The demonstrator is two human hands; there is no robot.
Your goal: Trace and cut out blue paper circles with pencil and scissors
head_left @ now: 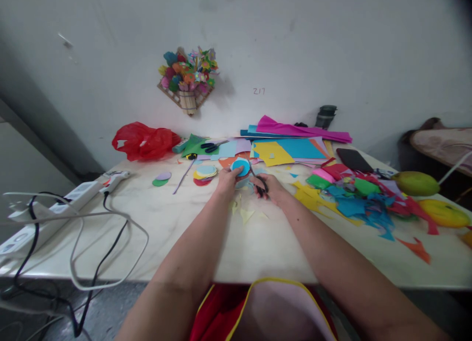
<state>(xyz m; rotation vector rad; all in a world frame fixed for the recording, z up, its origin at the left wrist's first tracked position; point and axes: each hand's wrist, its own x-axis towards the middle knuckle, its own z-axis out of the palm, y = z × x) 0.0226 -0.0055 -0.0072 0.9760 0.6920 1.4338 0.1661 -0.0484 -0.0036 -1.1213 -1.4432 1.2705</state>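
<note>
My left hand [227, 177] pinches a blue paper circle [241, 168], with paler paper showing along its edge. Black-handled scissors [262, 183] are in my right hand [268, 187], fingers wrapped round the handles. The blades point up and away, close against the right side of the circle. Pale yellow paper scraps [245, 215] lie on the table just below my hands. To the left of my left hand sits a stack of coloured paper circles [205, 171], with a smaller pair of purple and green circles [162, 178] farther left.
Coloured paper sheets [275, 153] and a second pair of scissors [213, 146] lie at the back. A heap of paper scraps [354, 198], a dark phone-like slab [354, 160] and yellow-green fruit [416, 183] are at right. A red plastic bag [143, 140] and a power strip [55, 215] with cables are at left.
</note>
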